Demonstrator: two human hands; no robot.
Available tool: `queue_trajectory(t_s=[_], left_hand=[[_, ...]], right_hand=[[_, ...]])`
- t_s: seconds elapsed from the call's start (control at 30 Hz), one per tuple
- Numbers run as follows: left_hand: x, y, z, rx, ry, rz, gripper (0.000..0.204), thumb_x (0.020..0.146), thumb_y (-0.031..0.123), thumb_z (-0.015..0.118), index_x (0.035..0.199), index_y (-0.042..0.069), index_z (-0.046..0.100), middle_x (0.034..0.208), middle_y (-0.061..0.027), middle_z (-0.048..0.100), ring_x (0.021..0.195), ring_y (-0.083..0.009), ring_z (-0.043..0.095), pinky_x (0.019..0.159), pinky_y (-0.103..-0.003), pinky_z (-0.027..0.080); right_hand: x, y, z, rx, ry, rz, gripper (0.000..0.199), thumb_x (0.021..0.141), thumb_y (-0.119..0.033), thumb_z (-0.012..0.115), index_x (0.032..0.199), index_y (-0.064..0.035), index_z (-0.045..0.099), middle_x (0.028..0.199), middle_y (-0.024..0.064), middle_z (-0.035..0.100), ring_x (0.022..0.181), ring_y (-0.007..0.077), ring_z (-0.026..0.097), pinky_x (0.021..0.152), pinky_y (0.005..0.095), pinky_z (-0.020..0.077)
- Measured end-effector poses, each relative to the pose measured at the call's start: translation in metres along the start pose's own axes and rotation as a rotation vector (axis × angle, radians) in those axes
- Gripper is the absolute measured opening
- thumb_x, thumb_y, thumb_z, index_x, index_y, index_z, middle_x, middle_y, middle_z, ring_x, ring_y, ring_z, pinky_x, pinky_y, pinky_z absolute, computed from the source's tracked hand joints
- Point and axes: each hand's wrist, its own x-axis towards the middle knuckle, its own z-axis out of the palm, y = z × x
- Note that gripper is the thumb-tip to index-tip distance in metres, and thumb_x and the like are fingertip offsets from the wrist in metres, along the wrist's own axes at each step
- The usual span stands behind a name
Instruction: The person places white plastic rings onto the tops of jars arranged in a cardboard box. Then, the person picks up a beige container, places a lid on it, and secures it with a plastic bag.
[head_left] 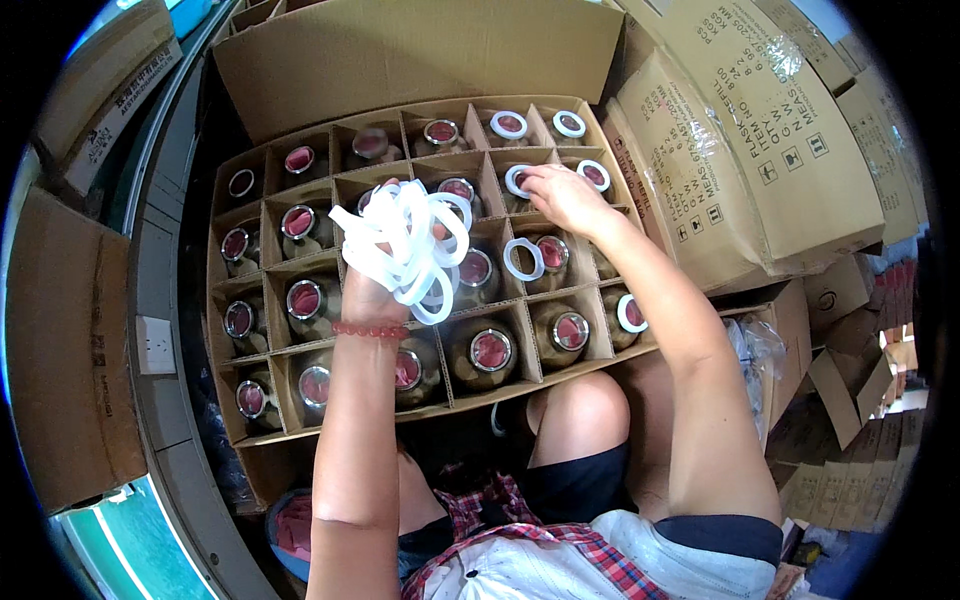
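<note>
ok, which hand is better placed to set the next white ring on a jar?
Right. The right hand is already down over the upper-right jars in the divided carton, fingers on a white ring. The left hand is full, gripping the bundle of white rings.

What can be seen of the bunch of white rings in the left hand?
The rings are a loose tangle of thin, flat white loops, soft and rubbery or plastic by the look, some translucent. The left hand holds them in a closed grip, raised above the middle of the box, with loops spilling above and to the right of the fingers. They hang over the jars without touching them. The exact count cannot be told. Similar single rings already lie on several jars at the right.
</note>
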Motion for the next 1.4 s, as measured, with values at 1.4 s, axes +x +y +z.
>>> queue_trajectory(t_s=[1.4], left_hand=[[-0.011,0.01,0.01,-0.015,-0.024,-0.019,0.027,0.09,0.022,0.059,0.11,0.005,0.057,0.094,-0.0106,0.064,0.08,-0.0248,0.065,0.07,-0.036,0.056]], right_hand=[[-0.106,-0.059,-0.021,0.072,0.025,0.071,0.019,0.08,-0.018,0.066,0.096,-0.0075,0.068,0.118,0.0103,0.06,0.108,0.0287,0.055,0.092,0.0388,0.0447]])
